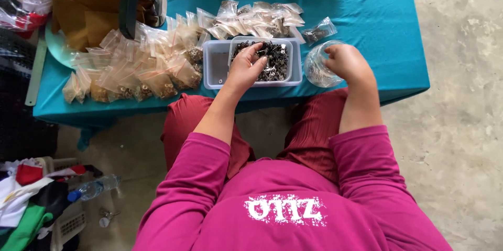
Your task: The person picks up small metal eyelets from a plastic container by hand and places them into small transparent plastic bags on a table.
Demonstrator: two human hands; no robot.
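Left hand (245, 68) dipping curled fingers into small dark metal parts (272, 60) in clear tray (296, 62) at near edge of teal worktop (367, 5), right hand (346, 61) gripping clear plastic bag (316, 68) just beside tray, filled bags (141, 68) piled left.

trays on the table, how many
2: a clear tray on the teal table, and an inner tray of small metal parts set in its right side under the left hand.
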